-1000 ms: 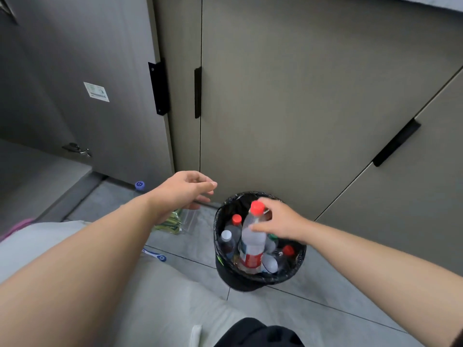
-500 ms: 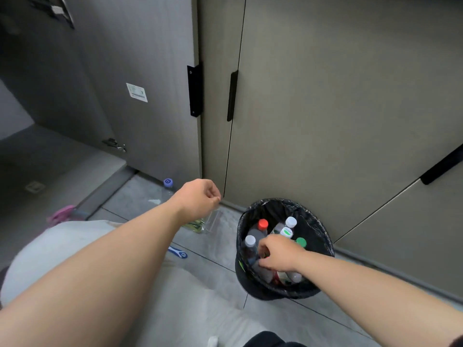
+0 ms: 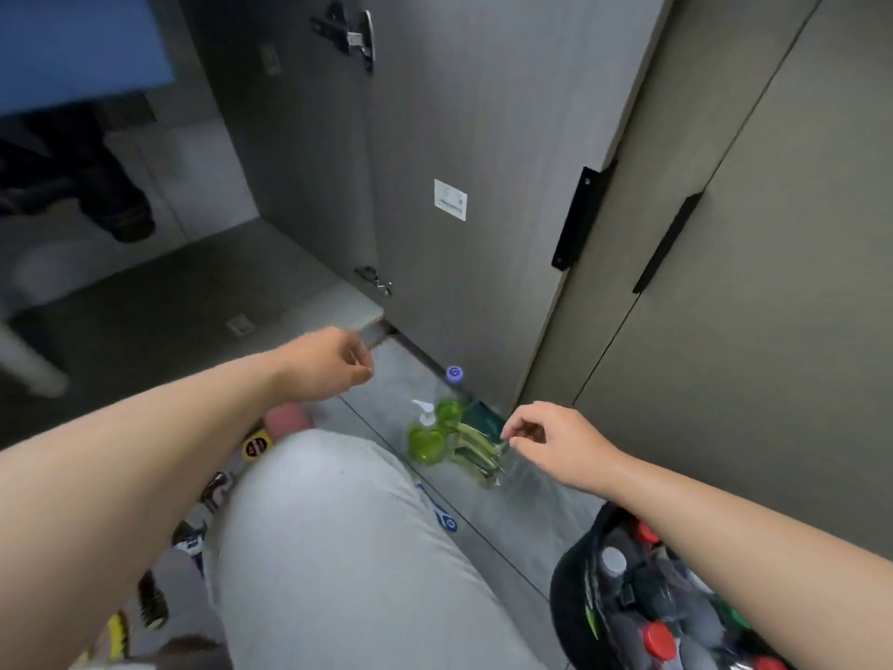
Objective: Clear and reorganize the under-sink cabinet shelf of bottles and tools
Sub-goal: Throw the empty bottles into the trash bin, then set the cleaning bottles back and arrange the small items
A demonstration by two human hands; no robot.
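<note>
Green pump bottles (image 3: 432,435) stand on the tiled floor (image 3: 507,515) beside the open cabinet door (image 3: 459,137). The right hand (image 3: 555,444) hovers over them, loosely curled, empty; the left hand (image 3: 328,367) is clenched, empty. Black bin (image 3: 572,587) holds capped bottles.

Cabinet shelf (image 3: 203,302): upper left, inside the open cabinet, raised above the floor (image 3: 522,515).
Open door (image 3: 435,137): stands right of the shelf, with closed doors (image 3: 773,282) further right.
Capped bottle (image 3: 454,377): on the floor at the foot of the open door.
Pump bottle (image 3: 427,437): on the floor, nearer the viewer than the capped bottle.
Packets (image 3: 478,447): just right of the pump bottle, touching it.
Bin (image 3: 575,597): lower right on the floor, bottles (image 3: 652,611) inside.
Left hand (image 3: 328,369): before the shelf edge.
Right hand (image 3: 555,442): over the packets' right end.
Knee (image 3: 348,548): centre foreground, between both arms.
</note>
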